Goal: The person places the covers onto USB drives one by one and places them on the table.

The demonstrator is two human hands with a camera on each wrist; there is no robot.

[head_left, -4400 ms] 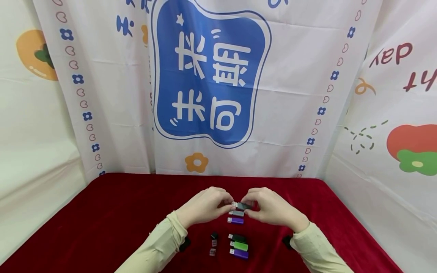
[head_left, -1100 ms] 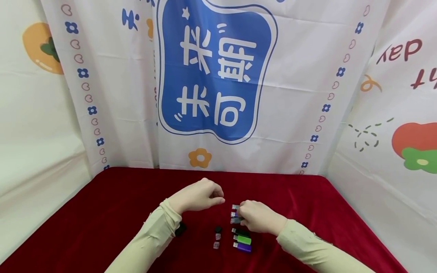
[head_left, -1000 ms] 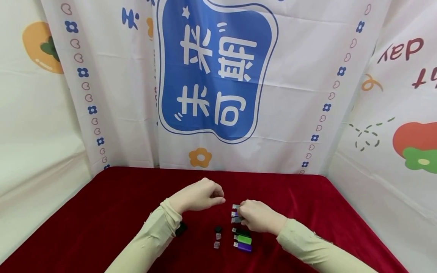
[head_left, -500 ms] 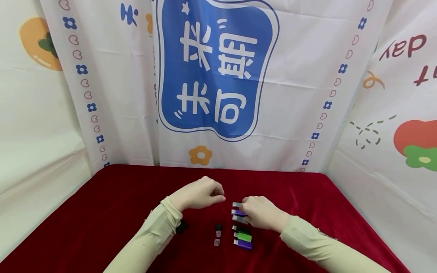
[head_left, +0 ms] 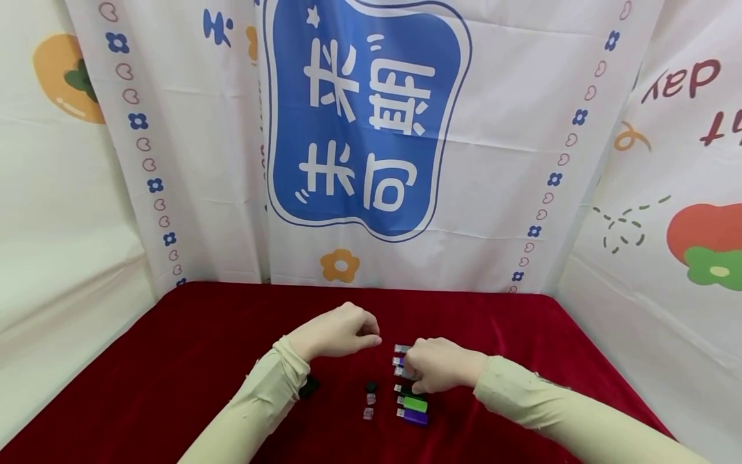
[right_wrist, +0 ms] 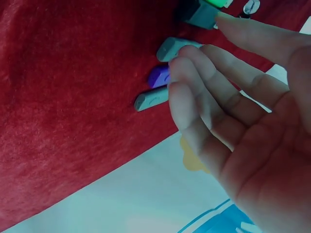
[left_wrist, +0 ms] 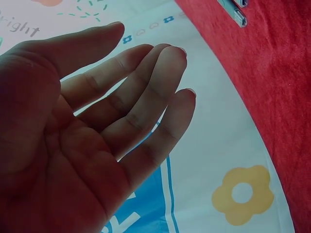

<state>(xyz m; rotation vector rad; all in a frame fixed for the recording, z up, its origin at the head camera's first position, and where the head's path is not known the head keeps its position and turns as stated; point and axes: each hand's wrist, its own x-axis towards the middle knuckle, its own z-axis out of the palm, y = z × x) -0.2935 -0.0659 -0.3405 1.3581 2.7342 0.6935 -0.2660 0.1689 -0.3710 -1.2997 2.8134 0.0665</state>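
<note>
My left hand (head_left: 342,332) hovers left of the USB sticks, fingers loosely bent, palm holding nothing in the left wrist view. My right hand (head_left: 443,366) is over the far group: a grey USB stick (head_left: 400,348), a purple USB stick (head_left: 398,362) and another grey USB stick (head_left: 400,372), each with a clear cap over its plug. In the right wrist view its fingertips (left_wrist: 177,58) are not shown; its own fingers (right_wrist: 182,104) overlap the row, and its thumb reaches the black USB stick (right_wrist: 200,14). The hand hides parts of these sticks.
Nearer me lie a green USB stick (head_left: 415,405) and a purple USB stick (head_left: 415,417), plugs bare. Left of them are a black cap (head_left: 371,386) and two clear caps (head_left: 371,399). Printed cloth (head_left: 493,193) hangs behind the red table (head_left: 232,322).
Earlier both hands held a grey USB stick; it has since been let go. My left hand has drawn back left. My right hand has moved toward me, its thumb now by the black stick.
</note>
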